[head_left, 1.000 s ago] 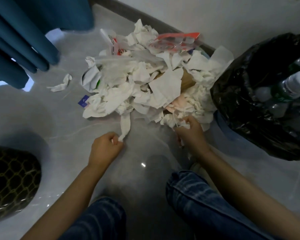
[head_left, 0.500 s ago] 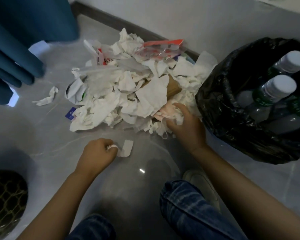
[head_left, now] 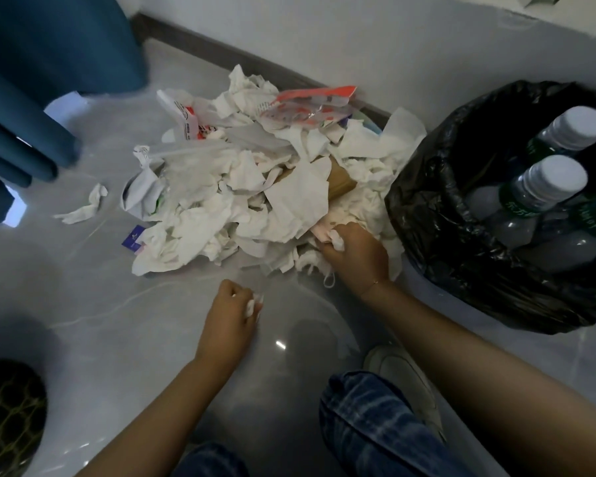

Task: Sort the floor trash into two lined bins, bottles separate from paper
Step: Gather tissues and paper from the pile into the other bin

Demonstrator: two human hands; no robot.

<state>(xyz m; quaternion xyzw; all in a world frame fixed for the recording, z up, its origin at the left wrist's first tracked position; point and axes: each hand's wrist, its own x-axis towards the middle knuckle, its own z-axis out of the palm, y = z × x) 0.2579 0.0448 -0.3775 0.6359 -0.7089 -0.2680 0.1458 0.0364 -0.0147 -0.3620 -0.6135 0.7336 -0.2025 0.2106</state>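
A heap of crumpled white paper (head_left: 255, 194) lies on the grey floor against the wall, with a red-and-clear plastic wrapper (head_left: 307, 105) on top and brown cardboard (head_left: 339, 180) poking out. My left hand (head_left: 233, 313) is curled round a small tissue scrap (head_left: 252, 306) just in front of the heap. My right hand (head_left: 356, 254) grips a wad of paper (head_left: 336, 239) at the heap's near right edge. To the right stands a bin with a black liner (head_left: 437, 215) holding plastic bottles (head_left: 544, 187) with white caps.
A loose tissue strip (head_left: 83, 208) lies left of the heap. Blue curtain folds (head_left: 25, 108) hang at the far left. A dark patterned object (head_left: 7, 411) sits at the bottom left. My jeans-clad knee (head_left: 369, 421) and white shoe (head_left: 403, 376) are close below.
My left hand has gathered the tissue strip into its fist and drawn back from the heap. My right hand has pushed further into the heap's edge and closed on paper.
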